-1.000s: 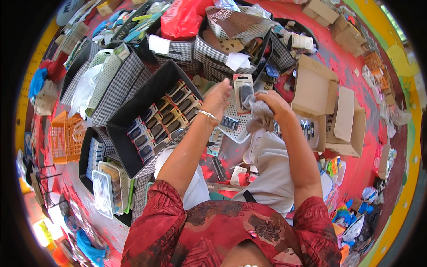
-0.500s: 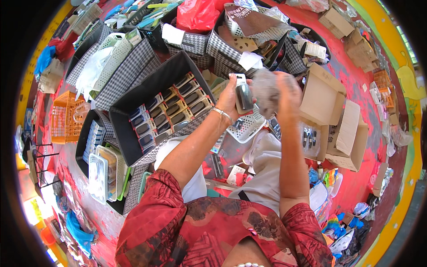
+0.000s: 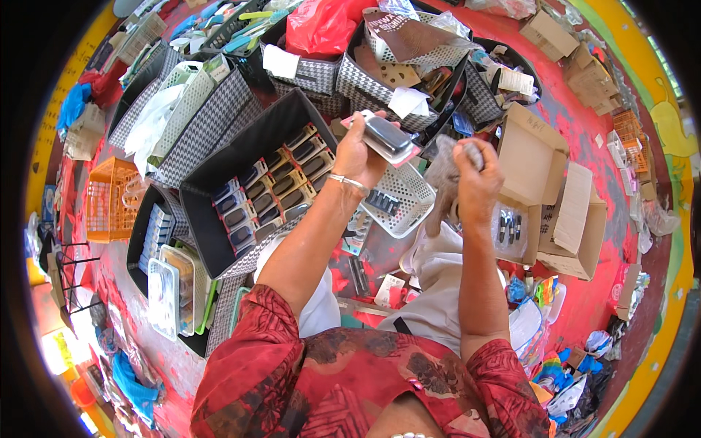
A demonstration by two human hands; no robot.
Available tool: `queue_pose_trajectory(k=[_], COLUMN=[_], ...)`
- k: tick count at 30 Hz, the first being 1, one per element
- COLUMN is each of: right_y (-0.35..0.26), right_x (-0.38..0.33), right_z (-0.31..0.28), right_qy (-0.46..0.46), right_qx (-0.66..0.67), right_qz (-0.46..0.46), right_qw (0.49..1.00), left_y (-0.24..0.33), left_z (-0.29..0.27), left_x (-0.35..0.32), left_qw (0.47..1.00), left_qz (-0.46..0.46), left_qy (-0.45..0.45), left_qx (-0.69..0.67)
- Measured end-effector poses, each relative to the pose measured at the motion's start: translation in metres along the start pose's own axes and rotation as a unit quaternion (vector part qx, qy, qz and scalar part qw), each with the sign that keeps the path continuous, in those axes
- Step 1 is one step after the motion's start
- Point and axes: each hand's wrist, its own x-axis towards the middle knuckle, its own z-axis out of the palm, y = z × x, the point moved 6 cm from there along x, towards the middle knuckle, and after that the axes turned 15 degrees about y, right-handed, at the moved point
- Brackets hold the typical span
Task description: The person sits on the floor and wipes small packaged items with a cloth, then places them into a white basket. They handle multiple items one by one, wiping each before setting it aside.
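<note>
My left hand (image 3: pixel 359 153) is raised and grips a flat blister pack (image 3: pixel 388 138) with a dark oblong item on a pink card. A thin bracelet circles that wrist. My right hand (image 3: pixel 475 177) is shut on a crumpled grey cloth (image 3: pixel 442 178) that hangs down beside the pack, close to its right end. Below both hands sits a white perforated basket (image 3: pixel 400 197). To the left, a large black fabric bin (image 3: pixel 219 171) holds rows of similar packs (image 3: pixel 272 187).
Open cardboard boxes (image 3: pixel 558 212) stand right of my hands on the red floor. Checked fabric bins (image 3: pixel 409 69), a red plastic bag (image 3: pixel 321 25) and white baskets crowd the far side. An orange crate (image 3: pixel 109 198) and stacked clear packs (image 3: pixel 171 281) lie left.
Both hands have lifted higher and moved apart. The pack has turned flatter in my left hand, and the cloth has come off it to the right.
</note>
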Motion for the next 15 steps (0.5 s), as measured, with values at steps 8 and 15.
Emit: queue_pose_trajectory(k=[8,15], right_y=[-0.054,-0.028], right_x=[-0.034,-0.049], right_z=[0.056,0.036], right_qy=[-0.087,-0.227], right_qx=[-0.063,-0.112], right_qz=[-0.331,-0.253], right_qw=[0.938,0.934], left_y=[-0.037,-0.006], left_z=[0.005,0.0], left_x=[-0.011,0.001], left_qw=[0.993,0.998], left_qz=[-0.085,-0.041], left_qy=[-0.076,-0.031], left_qx=[0.043,0.02])
